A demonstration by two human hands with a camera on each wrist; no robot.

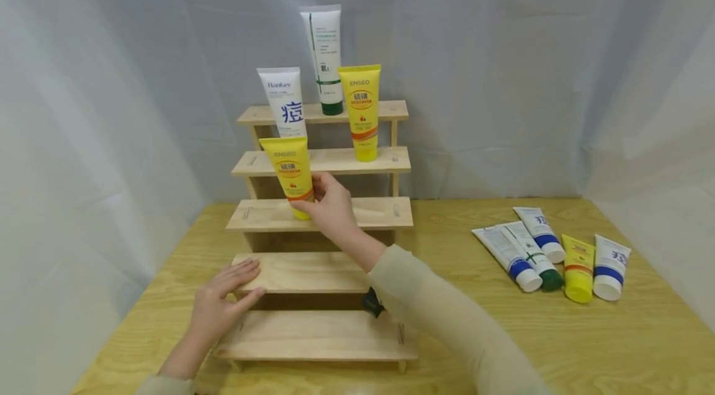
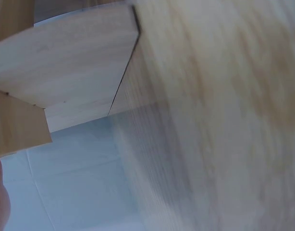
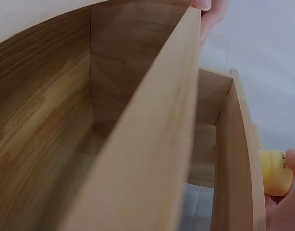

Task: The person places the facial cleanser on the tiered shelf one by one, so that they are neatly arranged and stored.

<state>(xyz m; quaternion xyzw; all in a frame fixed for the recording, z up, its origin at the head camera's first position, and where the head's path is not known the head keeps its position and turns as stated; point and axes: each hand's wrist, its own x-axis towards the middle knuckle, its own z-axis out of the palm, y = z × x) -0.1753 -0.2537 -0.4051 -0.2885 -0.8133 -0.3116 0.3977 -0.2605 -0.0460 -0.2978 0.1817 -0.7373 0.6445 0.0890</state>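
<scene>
My right hand pinches a yellow ENSEO tube near its cap, thumb in front and fingers behind. The tube stands cap down over the left half of the middle tier of a stepped wooden rack. In the right wrist view its yellow cap shows at the shelf edge. My left hand rests on the left end of the second tier from the bottom. Behind the held tube stands a white Hankey tube, its lower part hidden. Another yellow tube stands to its right, one tier up from the middle.
A white tube with a green cap stands on the top tier. To the rack's right, several tubes lie on the wooden table, among them a yellow one and a blue-banded white one. Pale curtains hang around.
</scene>
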